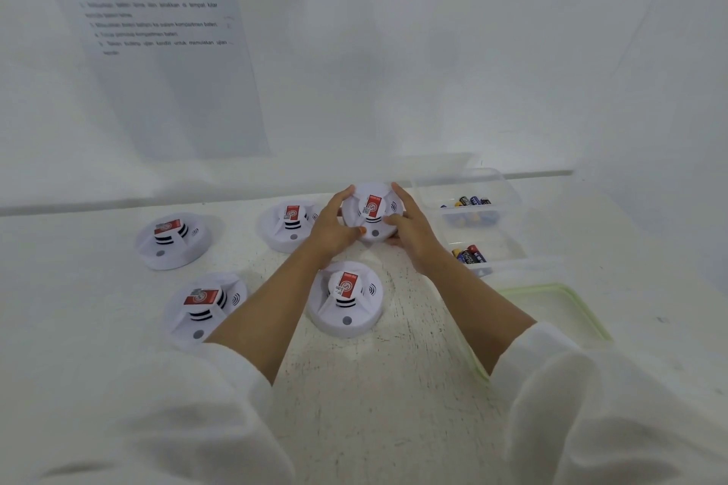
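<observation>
Left grip [335, 226] and right grip [409, 226] curl round a detector [372, 209], just left of the battery box [510, 187].

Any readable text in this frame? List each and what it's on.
On the sheet on the wall: numbered lines, mostly blurred; only "kompartmen bateri" reads, with some doubt.
Red label on the detector gripped by the left hand and right hand: print too small to read.
Red labels on the other four detectors: too small.
Print on the batteries in the clear box: too small.
</observation>
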Available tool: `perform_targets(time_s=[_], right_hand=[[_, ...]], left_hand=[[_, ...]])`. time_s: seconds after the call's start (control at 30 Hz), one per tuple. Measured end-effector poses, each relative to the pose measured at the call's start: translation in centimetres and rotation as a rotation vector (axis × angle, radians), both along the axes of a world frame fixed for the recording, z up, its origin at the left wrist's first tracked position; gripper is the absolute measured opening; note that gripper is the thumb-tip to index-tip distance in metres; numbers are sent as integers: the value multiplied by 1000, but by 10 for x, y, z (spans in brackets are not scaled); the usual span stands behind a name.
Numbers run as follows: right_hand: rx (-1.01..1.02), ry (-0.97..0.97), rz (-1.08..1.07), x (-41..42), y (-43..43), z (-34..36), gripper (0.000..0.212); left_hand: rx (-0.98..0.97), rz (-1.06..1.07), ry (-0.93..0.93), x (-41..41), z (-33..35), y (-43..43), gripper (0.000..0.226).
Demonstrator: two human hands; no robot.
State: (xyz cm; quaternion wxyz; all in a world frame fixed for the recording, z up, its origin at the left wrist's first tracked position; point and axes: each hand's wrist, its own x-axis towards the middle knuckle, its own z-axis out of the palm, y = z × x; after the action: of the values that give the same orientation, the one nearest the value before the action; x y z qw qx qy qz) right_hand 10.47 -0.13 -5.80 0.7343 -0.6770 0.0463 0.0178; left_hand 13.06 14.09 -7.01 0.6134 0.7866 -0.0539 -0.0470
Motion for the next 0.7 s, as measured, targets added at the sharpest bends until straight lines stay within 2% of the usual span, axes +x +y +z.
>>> perform_targets(time_s=[0.13, 0.7], right_hand=[[-23, -24, -38, -1, 3, -1, 53], [-74, -26, -23, 1, 2, -3, 49]], left_hand=[[-4, -3, -8, -1, -1, 0, 73], [-11, -9, -4, -2, 0, 0, 71]])
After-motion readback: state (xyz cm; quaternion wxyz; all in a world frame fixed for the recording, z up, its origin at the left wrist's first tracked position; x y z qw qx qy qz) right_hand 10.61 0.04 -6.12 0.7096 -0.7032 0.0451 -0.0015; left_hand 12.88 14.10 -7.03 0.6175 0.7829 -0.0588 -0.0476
